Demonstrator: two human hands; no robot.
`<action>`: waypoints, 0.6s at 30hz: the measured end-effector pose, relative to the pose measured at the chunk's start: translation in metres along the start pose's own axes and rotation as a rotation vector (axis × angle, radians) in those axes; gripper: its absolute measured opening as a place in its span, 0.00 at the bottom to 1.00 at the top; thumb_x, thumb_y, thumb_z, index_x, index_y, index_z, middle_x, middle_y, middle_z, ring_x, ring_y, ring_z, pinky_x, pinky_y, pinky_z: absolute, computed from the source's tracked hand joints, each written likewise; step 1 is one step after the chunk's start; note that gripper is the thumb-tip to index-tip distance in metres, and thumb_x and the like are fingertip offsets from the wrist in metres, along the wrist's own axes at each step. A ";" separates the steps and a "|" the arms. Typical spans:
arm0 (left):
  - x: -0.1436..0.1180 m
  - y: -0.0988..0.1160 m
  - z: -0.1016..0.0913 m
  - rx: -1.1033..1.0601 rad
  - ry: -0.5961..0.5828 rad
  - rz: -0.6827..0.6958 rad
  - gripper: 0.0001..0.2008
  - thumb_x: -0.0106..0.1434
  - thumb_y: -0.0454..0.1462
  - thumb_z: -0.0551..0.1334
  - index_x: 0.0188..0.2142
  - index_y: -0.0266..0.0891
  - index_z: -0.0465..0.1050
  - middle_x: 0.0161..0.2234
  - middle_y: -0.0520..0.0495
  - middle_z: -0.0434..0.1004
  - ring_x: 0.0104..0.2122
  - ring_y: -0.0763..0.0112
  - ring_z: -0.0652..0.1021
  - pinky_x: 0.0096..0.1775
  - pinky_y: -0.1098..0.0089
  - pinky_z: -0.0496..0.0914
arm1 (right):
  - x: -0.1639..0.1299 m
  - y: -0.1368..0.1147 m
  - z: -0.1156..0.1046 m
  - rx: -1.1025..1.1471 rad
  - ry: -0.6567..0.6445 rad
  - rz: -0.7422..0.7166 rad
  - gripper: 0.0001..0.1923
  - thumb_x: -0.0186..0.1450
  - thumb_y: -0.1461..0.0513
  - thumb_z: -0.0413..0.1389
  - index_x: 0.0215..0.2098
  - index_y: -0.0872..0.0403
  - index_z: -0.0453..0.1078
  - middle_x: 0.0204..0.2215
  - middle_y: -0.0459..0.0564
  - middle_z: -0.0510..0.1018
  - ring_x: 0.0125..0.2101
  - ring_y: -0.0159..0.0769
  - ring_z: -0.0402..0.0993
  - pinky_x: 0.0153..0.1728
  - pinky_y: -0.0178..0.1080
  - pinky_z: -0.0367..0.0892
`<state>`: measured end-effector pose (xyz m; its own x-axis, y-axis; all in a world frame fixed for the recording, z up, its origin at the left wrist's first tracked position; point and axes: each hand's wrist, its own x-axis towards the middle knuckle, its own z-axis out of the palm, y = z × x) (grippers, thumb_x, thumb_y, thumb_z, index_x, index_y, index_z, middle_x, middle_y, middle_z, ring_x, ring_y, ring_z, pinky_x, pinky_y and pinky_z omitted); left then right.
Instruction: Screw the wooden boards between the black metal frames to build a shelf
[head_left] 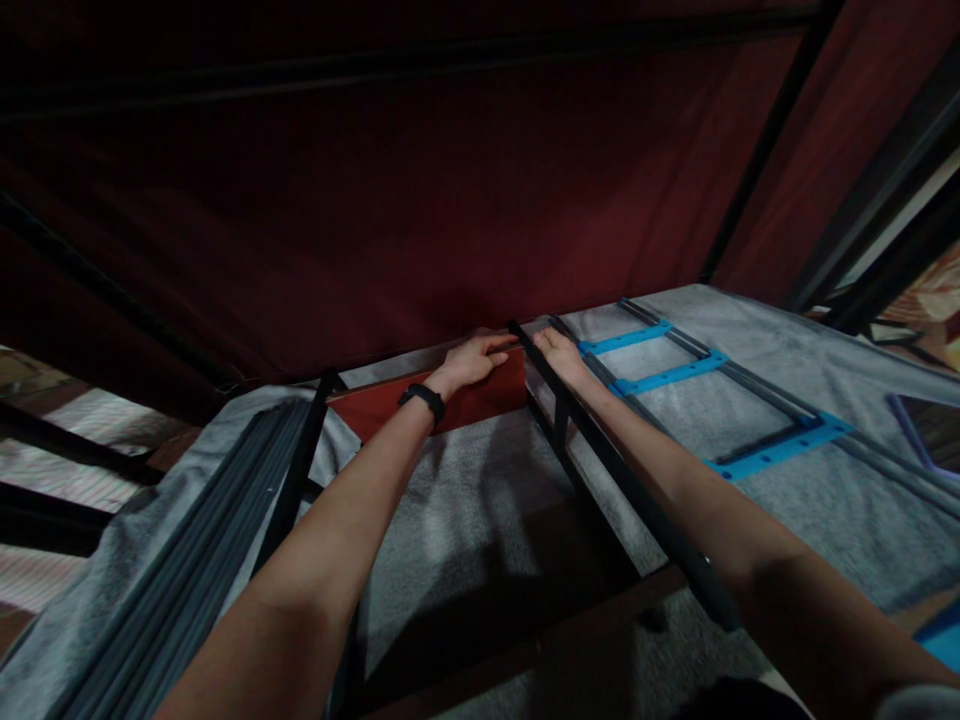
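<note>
Left grip [472, 360] atop red panel [450, 405]

Seemingly a dim sleeping room with metal bunk beds — a black steel bed frame [600, 450], grey fabric covering [465, 520], dark red curtain [390, 200] and a blue-runged ladder [712, 400] suggest it.

The left hand [474, 360], a black band [422, 400] at its wrist, is laid flat on the red panel [450, 405]. Just beside it, the right hand [559, 352] is rested past a black bar [600, 460], blue rungs [667, 375] nearby.
</note>
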<state>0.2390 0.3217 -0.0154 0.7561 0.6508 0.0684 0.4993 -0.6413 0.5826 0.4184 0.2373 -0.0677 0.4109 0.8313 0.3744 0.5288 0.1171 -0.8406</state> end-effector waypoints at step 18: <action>-0.003 0.001 -0.001 0.113 0.022 -0.001 0.22 0.65 0.43 0.60 0.59 0.54 0.71 0.59 0.54 0.74 0.60 0.57 0.70 0.61 0.59 0.61 | -0.004 -0.001 -0.001 0.009 -0.055 0.024 0.17 0.68 0.50 0.44 0.27 0.50 0.61 0.26 0.46 0.70 0.30 0.36 0.66 0.36 0.38 0.61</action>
<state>0.2368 0.3201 -0.0143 0.7470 0.6593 0.0860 0.5454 -0.6816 0.4878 0.4169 0.2328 -0.0677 0.3816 0.8626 0.3321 0.5122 0.1017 -0.8528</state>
